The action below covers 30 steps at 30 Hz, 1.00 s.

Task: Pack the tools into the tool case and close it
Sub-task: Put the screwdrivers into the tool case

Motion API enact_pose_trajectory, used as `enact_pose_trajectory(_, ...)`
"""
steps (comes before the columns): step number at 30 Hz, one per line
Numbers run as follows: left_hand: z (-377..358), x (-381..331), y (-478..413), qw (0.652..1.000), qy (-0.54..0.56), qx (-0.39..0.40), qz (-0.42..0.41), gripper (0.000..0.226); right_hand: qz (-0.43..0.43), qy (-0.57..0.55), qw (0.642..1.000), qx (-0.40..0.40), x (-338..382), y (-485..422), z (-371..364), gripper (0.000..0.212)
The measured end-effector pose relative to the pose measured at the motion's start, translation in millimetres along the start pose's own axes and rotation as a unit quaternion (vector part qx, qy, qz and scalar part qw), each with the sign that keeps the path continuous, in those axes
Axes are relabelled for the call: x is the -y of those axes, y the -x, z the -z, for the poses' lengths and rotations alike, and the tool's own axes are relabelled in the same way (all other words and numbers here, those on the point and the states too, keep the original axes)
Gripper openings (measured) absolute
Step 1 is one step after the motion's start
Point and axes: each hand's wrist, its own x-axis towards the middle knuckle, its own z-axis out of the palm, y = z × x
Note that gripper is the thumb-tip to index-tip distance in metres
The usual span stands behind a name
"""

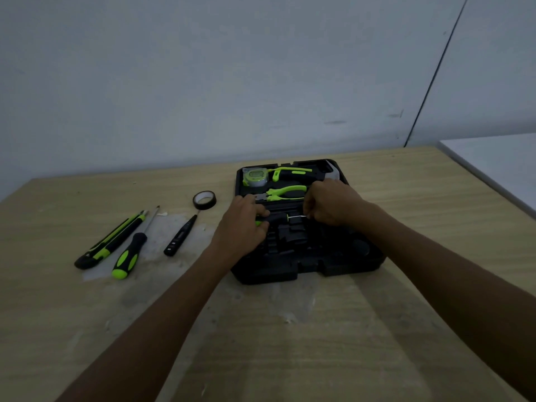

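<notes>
The black tool case (293, 268) lies open on the wooden table. In its far part sit a green tape measure (254, 177), a hammer (293, 173) and green-handled pliers (285, 192). A screwdriver (282, 218) lies across the middle of the case. My left hand (243, 224) grips its handle end, and my right hand (330, 203) pinches its metal shaft. Left of the case on the table lie a green and black utility knife (111, 240), another screwdriver (130, 250), a black tester pen (179, 235) and a roll of black tape (204, 200).
The table (290, 343) stretches wide toward me, with pale stains under the loose tools and in front of the case. A grey wall stands close behind the table. A white surface (499, 166) adjoins at the far right.
</notes>
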Motion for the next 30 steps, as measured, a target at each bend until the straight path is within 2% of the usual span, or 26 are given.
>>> enact_pose_trajectory(6, -9.7, 3.5, 2.6, 0.999, 0.026, -0.027, 0.027, 0.035, -0.022, -0.060, 0.998, 0.009, -6.6, -3.2, -4.9, 0.011)
enact_pose_trajectory(14, -5.8, -1.6, 7.5, 0.998, 0.028, -0.030, 0.039, 0.036, -0.008, -0.088, 0.996, 0.014, -10.3, -0.6, -13.8, 0.013)
enact_pose_trajectory(19, -2.5, -4.1, 10.1, 0.999, 0.016, -0.030, 0.038, 0.035, 0.013, -0.042, 0.999, -0.026, -6.3, 16.3, -14.0, 0.017)
enact_pose_trajectory(23, -2.3, -1.3, 16.3, 0.999, -0.002, -0.015, 0.037, 0.039, 0.026, 0.050, 0.998, 0.008, -3.1, 26.6, -10.2, 0.033)
enact_pose_trajectory(25, -2.6, 1.6, 22.2, 1.000, 0.000, -0.001, 0.029, 0.043, 0.011, 0.095, 0.995, 0.023, 3.8, 26.2, -5.6, 0.035)
enact_pose_trajectory(28, 0.7, 10.8, 30.7, 0.996, 0.081, 0.014, 0.023, 0.043, 0.014, 0.088, 0.996, 0.025, 21.1, 20.7, -2.6, 0.027)
enact_pose_trajectory(30, 11.0, 23.9, 36.3, 0.989, 0.142, -0.003, 0.030, 0.039, 0.030, 0.055, 0.998, -0.010, 39.6, 15.1, -3.7, 0.026)
